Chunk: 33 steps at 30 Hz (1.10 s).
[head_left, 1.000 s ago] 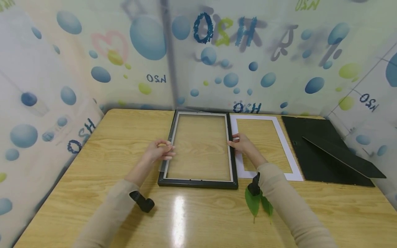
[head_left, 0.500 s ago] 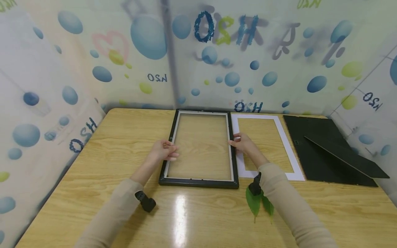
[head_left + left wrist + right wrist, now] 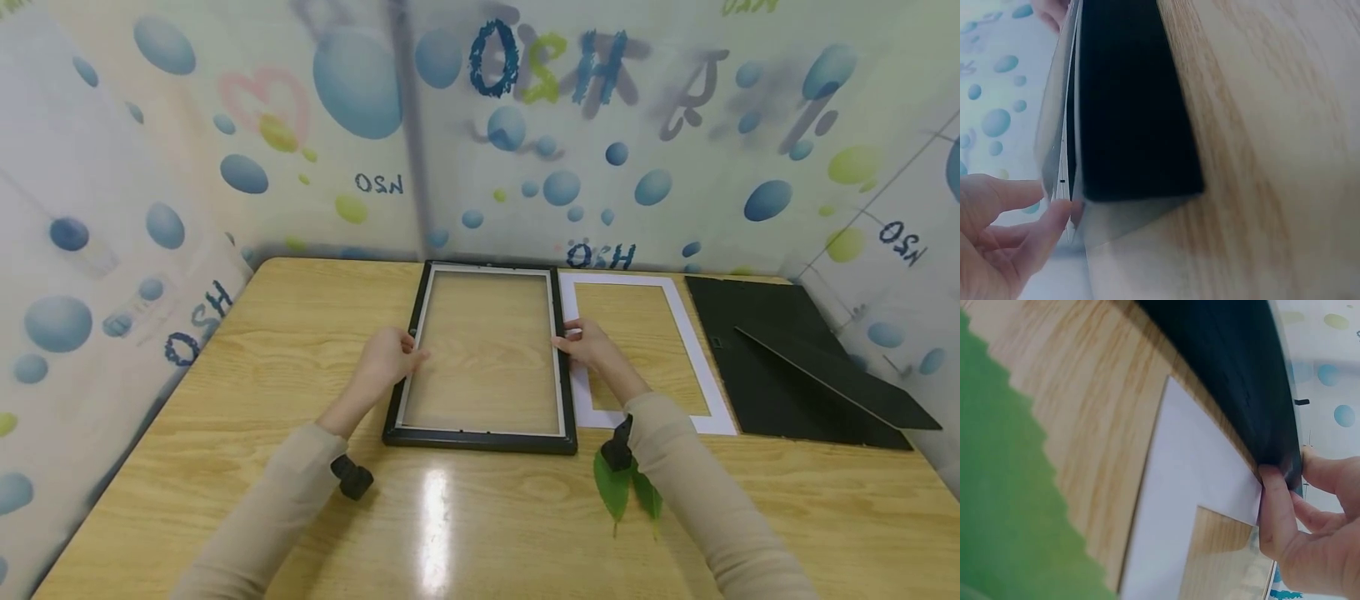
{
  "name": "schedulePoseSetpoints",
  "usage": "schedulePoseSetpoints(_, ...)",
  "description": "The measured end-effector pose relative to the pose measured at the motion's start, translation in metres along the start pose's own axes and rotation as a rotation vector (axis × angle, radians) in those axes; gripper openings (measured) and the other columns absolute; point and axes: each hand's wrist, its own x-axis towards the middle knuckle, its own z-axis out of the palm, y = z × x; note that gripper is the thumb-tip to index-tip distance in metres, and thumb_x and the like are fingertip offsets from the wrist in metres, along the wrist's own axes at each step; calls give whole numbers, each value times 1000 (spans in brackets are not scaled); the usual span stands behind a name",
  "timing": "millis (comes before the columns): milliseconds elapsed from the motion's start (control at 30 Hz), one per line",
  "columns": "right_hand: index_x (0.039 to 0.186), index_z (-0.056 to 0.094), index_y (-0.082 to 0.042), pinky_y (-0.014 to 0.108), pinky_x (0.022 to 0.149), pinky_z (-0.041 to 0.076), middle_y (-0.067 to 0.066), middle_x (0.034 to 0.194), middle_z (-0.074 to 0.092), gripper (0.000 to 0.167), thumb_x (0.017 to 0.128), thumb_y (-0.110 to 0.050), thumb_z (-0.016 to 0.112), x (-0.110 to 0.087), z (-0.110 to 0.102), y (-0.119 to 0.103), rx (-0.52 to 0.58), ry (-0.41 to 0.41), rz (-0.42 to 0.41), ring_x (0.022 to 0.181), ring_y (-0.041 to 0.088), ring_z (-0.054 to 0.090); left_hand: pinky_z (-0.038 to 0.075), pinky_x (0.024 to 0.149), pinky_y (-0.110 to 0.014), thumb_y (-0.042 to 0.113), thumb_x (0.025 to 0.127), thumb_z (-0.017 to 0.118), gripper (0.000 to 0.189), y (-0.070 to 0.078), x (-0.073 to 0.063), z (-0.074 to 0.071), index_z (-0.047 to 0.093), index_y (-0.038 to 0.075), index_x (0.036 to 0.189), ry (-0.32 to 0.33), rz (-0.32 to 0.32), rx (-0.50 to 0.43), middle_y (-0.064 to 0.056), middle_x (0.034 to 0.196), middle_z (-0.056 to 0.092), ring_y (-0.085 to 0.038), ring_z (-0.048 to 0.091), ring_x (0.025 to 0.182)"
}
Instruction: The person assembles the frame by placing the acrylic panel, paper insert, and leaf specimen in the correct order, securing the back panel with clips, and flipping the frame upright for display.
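Observation:
A black picture frame [image 3: 480, 442] with a white inner lip lies face down on the wooden table. A clear sheet [image 3: 1050, 131] shows as a hazy film along its opening in the left wrist view. My left hand [image 3: 386, 358] is at the frame's left rail, thumb and fingers pinching the sheet's edge. Around the right rail, my right hand [image 3: 588, 343] grips the frame, one finger against its outer side in the right wrist view. Directly beside that hand lies a white mat board [image 3: 667, 333] with a rectangular cutout, partly covered by the hand and wrist.
The black backing board [image 3: 750, 367] with its easel leg [image 3: 832, 379] propped up lies at the right. Green leaves [image 3: 613, 492] rest near the right forearm. A patterned curtain [image 3: 337, 167] hangs behind the table [image 3: 225, 467].
The clear sheet has shifted right, its edge no longer sticking out over the frame's left rail. My left hand followed slightly and its fingers drew in; my right hand stayed on the frame.

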Motion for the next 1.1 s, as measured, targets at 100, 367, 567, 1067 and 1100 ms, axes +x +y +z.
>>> schedulePoseSetpoints(100,137,29,3,35,83,53,25,128,40,55,92,-18,53,-14,0,-10,1,-5,4,96,24,52,50,58,-24,22,87,63,33,0,0,-1,61,-6,104,21,17,48,-20,99,64,-19,61,73)
schedulePoseSetpoints(367,138,29,0,39,91,50,24,131,39,54,93,-18,52,-19,-1,-13,7,-6,19,100,25,50,51,62,-27,22,89,60,34,3,-2,-5,62,-7,105,17,21,66,-21,103,65,-22,62,80)
schedulePoseSetpoints(567,139,27,2,38,89,51,25,130,38,55,93,-18,51,-20,-1,-14,23,-22,17,98,24,50,47,57,-24,25,90,56,35,2,-1,-10,64,-6,104,-18,39,86,-19,97,66,-18,58,72)
schedulePoseSetpoints(1067,140,27,-1,41,91,50,23,130,39,60,91,-21,56,-6,-2,-5,28,-34,20,103,27,52,51,85,-41,26,91,55,41,-6,5,-19,56,-5,118,-39,49,67,-22,117,59,-34,57,106)
schedulePoseSetpoints(1100,140,27,1,41,91,50,24,129,39,59,92,-19,54,-12,-2,-9,23,-36,16,103,27,52,51,86,-41,25,91,56,41,-7,6,-19,55,-5,118,-38,51,62,-23,117,59,-34,56,107)
